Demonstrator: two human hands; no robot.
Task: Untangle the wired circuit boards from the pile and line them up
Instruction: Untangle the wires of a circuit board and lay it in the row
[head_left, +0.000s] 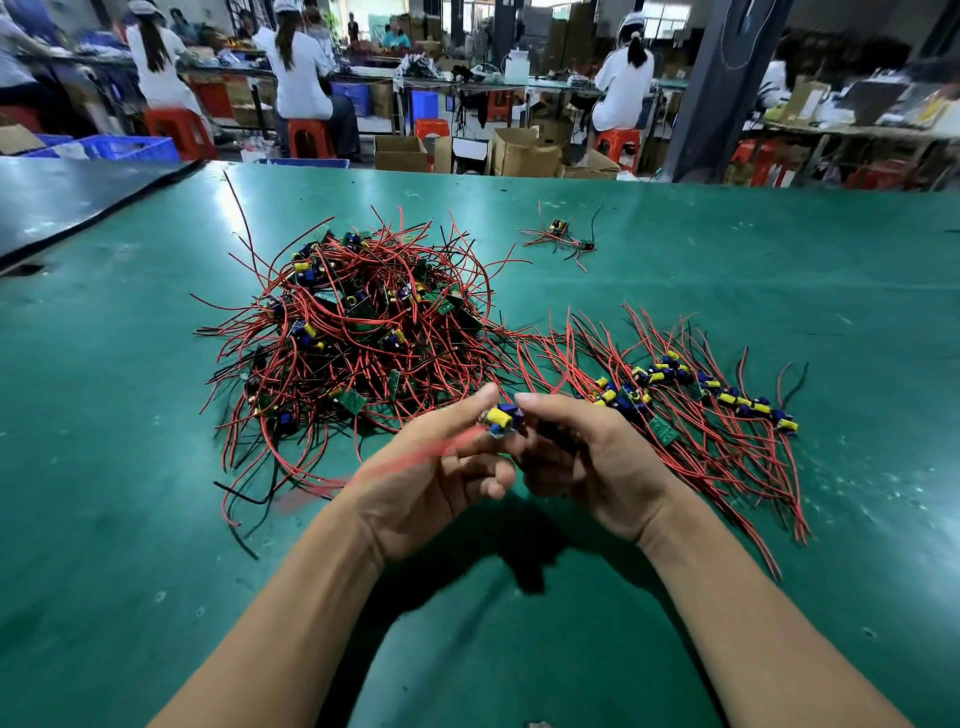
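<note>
Pinching board (503, 419), left hand (434, 480), right hand (582, 462), pile (358, 332) just beyond

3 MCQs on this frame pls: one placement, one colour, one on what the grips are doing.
1. Where is the lined-up row of boards relative to the tangled pile?
A) on top of it
B) to its right
C) to its left

2. What colour is the table mat?
A) green
B) white
C) orange

3. What are the left grip and right grip doing?
A) lying flat on the mat
B) reaching into the pile
C) pinching one held board between them

Key:
1 B: the row stretches along the mat to the right of the pile.
2 A: the mat shows green all round the wires.
3 C: fingers of both curl onto the small board with the yellow part, nearer the camera than the pile.
</note>
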